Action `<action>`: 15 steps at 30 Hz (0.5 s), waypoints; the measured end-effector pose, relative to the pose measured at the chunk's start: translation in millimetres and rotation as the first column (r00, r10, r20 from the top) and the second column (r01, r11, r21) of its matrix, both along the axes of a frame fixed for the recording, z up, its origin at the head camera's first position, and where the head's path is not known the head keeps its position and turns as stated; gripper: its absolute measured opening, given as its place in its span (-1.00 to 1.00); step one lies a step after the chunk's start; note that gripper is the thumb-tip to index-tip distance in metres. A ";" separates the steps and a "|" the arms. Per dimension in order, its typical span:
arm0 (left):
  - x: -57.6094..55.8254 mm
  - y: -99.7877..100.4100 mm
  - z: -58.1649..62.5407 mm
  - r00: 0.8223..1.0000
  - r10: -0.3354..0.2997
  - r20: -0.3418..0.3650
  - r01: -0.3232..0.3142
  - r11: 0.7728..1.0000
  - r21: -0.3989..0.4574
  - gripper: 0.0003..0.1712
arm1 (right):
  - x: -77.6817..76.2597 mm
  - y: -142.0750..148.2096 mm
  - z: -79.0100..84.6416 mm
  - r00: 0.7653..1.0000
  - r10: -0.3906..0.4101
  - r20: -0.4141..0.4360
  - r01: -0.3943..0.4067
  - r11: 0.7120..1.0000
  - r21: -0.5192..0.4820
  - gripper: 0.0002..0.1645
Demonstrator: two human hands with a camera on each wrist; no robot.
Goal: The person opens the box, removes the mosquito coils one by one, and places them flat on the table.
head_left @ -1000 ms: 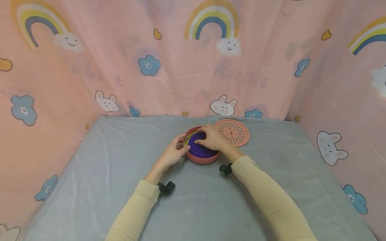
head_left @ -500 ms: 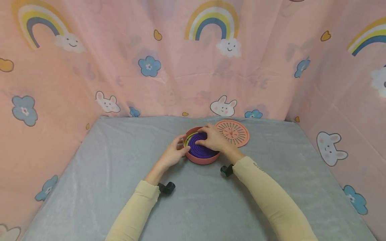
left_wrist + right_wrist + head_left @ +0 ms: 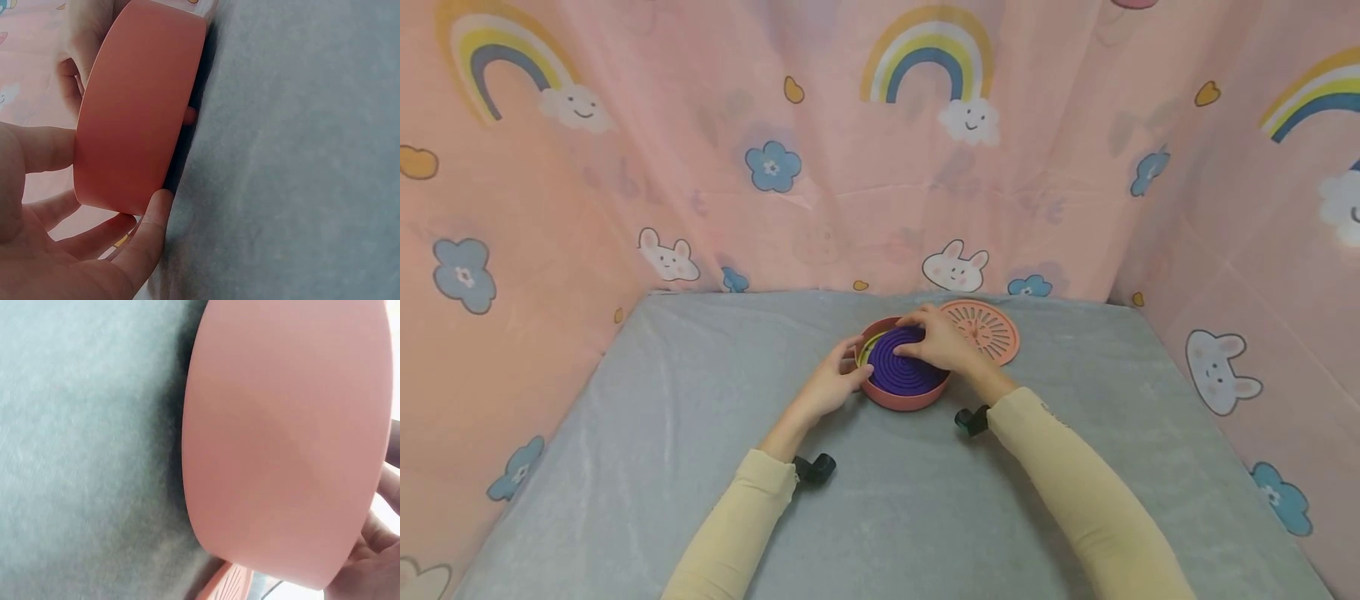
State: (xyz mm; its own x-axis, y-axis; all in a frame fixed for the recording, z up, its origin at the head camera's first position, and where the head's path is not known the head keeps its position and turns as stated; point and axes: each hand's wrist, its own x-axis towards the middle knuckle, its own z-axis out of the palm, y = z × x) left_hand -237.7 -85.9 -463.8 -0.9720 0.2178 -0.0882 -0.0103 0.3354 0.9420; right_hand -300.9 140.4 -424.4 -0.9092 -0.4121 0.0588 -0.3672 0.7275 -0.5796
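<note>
A round, reddish-pink container [image 3: 904, 402] stands on the cloth in the head view. In its mouth lies a purple round coaster [image 3: 898, 371] with concentric ridges, and a strip of something yellow [image 3: 868, 343] shows at its left edge. My left hand [image 3: 833, 379] grips the container's left side, thumb near the rim and fingers around the wall and lower edge. My right hand [image 3: 946, 342] holds the coaster from the far right, its thumb on the ridged face and its fingers at the far edge. The wrist views show mainly the container's smooth outer wall [image 3: 140, 106].
A pink slotted disc [image 3: 988, 329] lies flat behind and right of the container, partly covered by my right hand. Grey cloth [image 3: 880, 508] covers the table. A pink patterned curtain [image 3: 850, 208] rises along the back and both sides.
My right hand has shifted slightly right and away, and more of the purple coaster's face shows. The coaster has moved slightly with it. My left hand stays on the container.
</note>
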 end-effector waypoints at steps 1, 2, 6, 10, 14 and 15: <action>0.0 0.0 -0.3 1.000 0.001 0.001 -0.001 1.000 -0.002 -0.31 | -0.6 0.9 0.9 1.000 0.001 0.007 -0.001 1.000 0.000 -0.40; 0.0 0.0 -0.5 1.000 0.003 0.003 -0.003 1.000 -0.005 -0.30 | -1.2 1.7 1.5 1.000 0.002 0.014 -0.002 1.000 0.000 -0.40; 0.3 -0.1 -0.4 1.000 0.003 0.003 -0.002 1.000 -0.013 -0.30 | -2.4 5.2 2.9 0.999 0.019 0.042 -0.018 1.000 -0.019 -0.39; 1.4 -0.3 1.1 1.000 -0.006 -0.006 0.006 1.000 -0.016 -0.31 | -1.8 9.2 3.7 0.997 0.034 0.067 -0.030 0.997 -0.064 -0.43; 1.7 -0.6 1.8 1.000 -0.009 -0.010 0.009 1.000 -0.016 -0.31 | -0.4 12.0 6.7 0.996 0.045 0.075 -0.037 0.993 -0.109 -0.49; 1.2 -0.7 1.5 1.000 -0.009 -0.010 0.009 1.000 -0.014 -0.31 | 0.0 12.3 7.7 0.996 0.045 0.074 -0.036 0.993 -0.114 -0.50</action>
State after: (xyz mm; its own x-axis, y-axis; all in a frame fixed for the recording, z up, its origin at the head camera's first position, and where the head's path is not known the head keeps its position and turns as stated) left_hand -236.4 -86.6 -462.3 -0.9709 0.2252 -0.0812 0.0025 0.3485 0.9373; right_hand -300.9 152.8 -416.7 -0.8955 -0.4434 0.0376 -0.3463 0.6414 -0.6846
